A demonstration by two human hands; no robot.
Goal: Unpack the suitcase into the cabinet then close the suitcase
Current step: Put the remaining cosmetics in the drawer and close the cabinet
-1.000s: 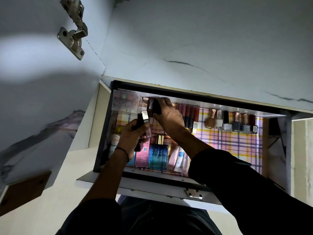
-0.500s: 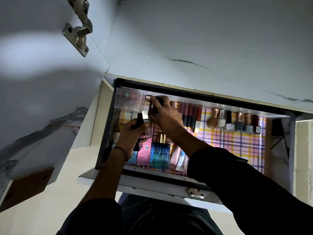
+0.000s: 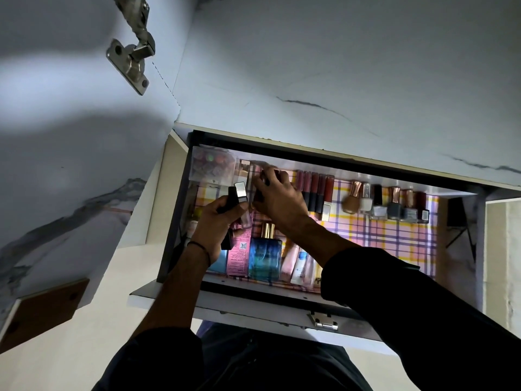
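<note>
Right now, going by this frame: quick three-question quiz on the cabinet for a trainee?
1. True or false: the left hand grips a black lipstick.
2. The shelf liner is: A) plain white B) plaid C) dotted.
3. Fill in: the right hand holds a dark tube near the liner's ____ edge, left of the lip glosses.
Key: 1 true; 2 B; 3 back.

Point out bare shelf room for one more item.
Widest bare patch: the plaid liner in front of the nail polish bottles, right of the tubes. Crowded on the left: blue perfume bottle, pink box, lip glosses, plus the left hand holding black cases and the right hand gripping a dark item.
</note>
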